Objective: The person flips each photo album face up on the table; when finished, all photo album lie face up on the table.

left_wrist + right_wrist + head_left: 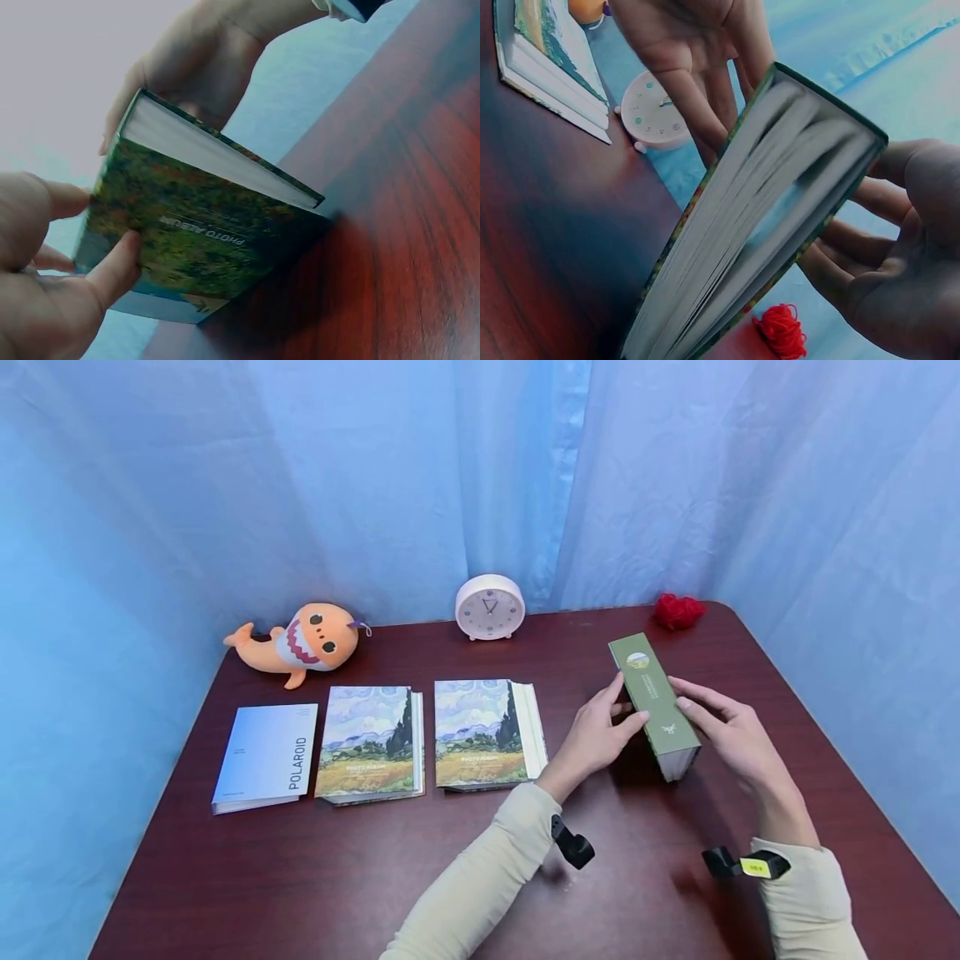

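Note:
A thick photo album (pixel 654 697) stands on edge at the right of the table, its green spine facing up and its page edges toward me. My left hand (pixel 596 727) grips its left side, with fingertips on the painted cover (pixel 195 225) and by the spine. On the opposite side, my right hand (pixel 742 739) holds the other cover, its thumb close to the spine edge. Loose pages (pixel 757 202) fan between the covers in the right wrist view. Two matching albums, a middle one (pixel 480 731) and a left one (pixel 367 743), lie flat beside my left arm.
A blue-and-white Polaroid album (pixel 264 753) lies at the far left. Behind it sits an orange shark plush (pixel 307 643). A white clock (pixel 490 607) stands at the back middle, and a red yarn bundle (pixel 677 611) near the back right corner. Blue curtains surround the table.

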Motion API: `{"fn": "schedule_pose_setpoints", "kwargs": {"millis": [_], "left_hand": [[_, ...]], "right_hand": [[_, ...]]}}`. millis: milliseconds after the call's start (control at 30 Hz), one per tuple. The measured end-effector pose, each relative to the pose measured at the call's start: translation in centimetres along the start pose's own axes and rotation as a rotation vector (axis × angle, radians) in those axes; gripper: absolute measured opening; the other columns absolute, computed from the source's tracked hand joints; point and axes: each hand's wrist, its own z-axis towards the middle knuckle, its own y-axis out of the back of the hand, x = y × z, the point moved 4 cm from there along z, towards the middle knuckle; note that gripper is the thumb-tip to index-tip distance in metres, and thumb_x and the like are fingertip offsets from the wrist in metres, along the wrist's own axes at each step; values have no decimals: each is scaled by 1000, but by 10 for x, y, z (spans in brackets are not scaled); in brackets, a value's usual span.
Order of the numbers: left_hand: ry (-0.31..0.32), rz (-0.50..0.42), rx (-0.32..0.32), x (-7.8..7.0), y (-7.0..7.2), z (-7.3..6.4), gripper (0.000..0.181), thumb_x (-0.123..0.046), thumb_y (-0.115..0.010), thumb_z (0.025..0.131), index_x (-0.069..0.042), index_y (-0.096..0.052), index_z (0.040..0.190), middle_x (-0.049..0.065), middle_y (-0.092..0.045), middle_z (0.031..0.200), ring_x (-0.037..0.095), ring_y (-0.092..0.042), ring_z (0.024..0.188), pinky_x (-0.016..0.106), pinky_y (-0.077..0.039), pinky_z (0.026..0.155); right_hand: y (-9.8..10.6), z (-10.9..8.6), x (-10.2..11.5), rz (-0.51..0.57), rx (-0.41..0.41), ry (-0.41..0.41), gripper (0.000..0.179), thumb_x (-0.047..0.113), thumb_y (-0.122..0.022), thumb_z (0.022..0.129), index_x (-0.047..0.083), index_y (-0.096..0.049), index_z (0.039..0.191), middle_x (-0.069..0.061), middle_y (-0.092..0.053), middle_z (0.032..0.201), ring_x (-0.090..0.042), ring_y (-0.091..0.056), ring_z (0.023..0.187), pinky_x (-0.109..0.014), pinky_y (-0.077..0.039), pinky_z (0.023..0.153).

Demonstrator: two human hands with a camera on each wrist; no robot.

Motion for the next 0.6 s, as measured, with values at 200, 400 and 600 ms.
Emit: {"fn": "schedule_pose_setpoints", "kwargs": {"millis": [200,400,600], "left_hand": [[20,113,-30,1,11,-6,69,-36,-62,93,-21,-29,152,3,-47,144,11,-58,119,20,-45,97],[38,198,-41,8,21,-10,71,-40,-65,90,-22,-32,151,7,-52,138,15,-57,116,23,-47,93],[66,202,-28,19,30,-12,73,-45,-65,88,-29,-31,151,10,-54,134,16,-60,111,24,-50,87]], "right_hand": [[-14,1,-8,-44,72,45,46,37,-49,99,20,-48,142,11,-55,133,11,-54,111,-12,-48,86],[-26,4,-22,-185,147,44,49,39,-51,98,21,-46,144,-11,-47,144,5,-49,116,-10,-46,84],[-31,9,-33,-307,187,30,56,42,-52,97,16,-43,146,-18,-41,147,-32,-41,132,-32,-46,94]]}}
